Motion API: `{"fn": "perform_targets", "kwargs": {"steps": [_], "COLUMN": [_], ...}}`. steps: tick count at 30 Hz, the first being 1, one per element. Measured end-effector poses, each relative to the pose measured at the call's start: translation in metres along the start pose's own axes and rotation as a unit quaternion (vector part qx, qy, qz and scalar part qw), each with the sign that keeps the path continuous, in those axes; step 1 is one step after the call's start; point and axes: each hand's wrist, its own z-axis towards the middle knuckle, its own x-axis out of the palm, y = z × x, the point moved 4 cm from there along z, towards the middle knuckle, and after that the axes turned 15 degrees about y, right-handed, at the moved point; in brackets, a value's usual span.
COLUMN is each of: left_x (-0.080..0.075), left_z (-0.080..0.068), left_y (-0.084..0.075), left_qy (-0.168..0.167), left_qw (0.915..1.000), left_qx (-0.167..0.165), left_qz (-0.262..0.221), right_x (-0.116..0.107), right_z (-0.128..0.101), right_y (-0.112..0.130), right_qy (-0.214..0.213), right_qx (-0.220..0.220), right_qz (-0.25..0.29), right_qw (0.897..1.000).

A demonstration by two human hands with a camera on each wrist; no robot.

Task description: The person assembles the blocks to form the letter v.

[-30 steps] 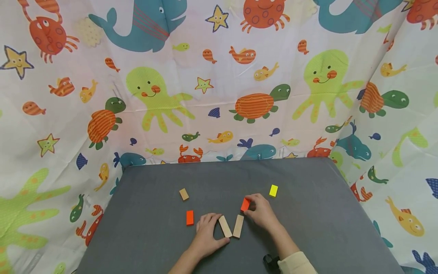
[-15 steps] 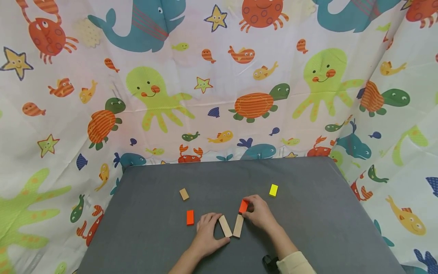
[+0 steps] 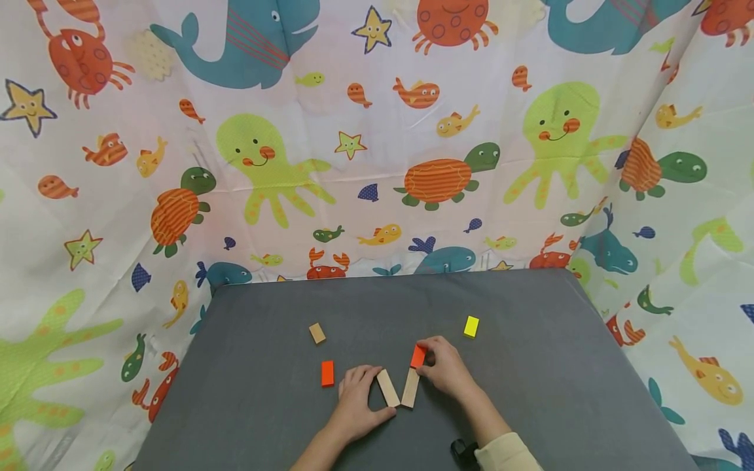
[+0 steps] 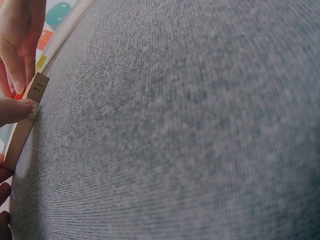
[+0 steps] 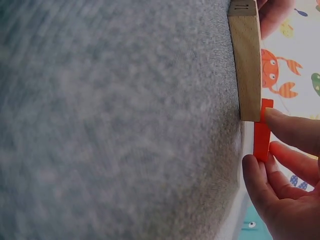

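Altogether two orange blocks (image 3: 419,356), three wooden blocks (image 3: 387,387), one yellow block (image 3: 470,326)

head: high, looking down the grey table (image 3: 530,366) | wrists: table-level close-ups | shared: long wooden block (image 3: 410,388) (image 5: 246,60)

The number 71 stands on the end of a wooden block (image 4: 38,89) in the left wrist view.

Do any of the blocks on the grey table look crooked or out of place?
Slightly, yes. The two long wooden blocks lean toward each other in a V instead of lying parallel. The right hand holds an orange block at the top end of the right one. Nothing looks damaged or spilled.
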Motion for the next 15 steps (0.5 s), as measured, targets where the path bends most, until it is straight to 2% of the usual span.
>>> {"fn": "perform_targets", "kwargs": {"steps": [7,15], "left_x": [0.0006,-0.0011], "left_z": [-0.0004,-0.0006], "left_y": [0.0,-0.0001], "left_qy": [-0.004,-0.004], "left_qw": [1.0,0.9999], "left_qx": [0.007,0.008], "left_qz": [0.0,-0.009], "right_x": [0.0018,0.0016], "right_z": [0.0,-0.0016], "right_y": [0.0,0.0016], "right_qy": [0.007,-0.003], "right_qx": [0.001,-0.025], "right_qz": [0.001,0.008], "right_qw": [1.0,1.0]}}
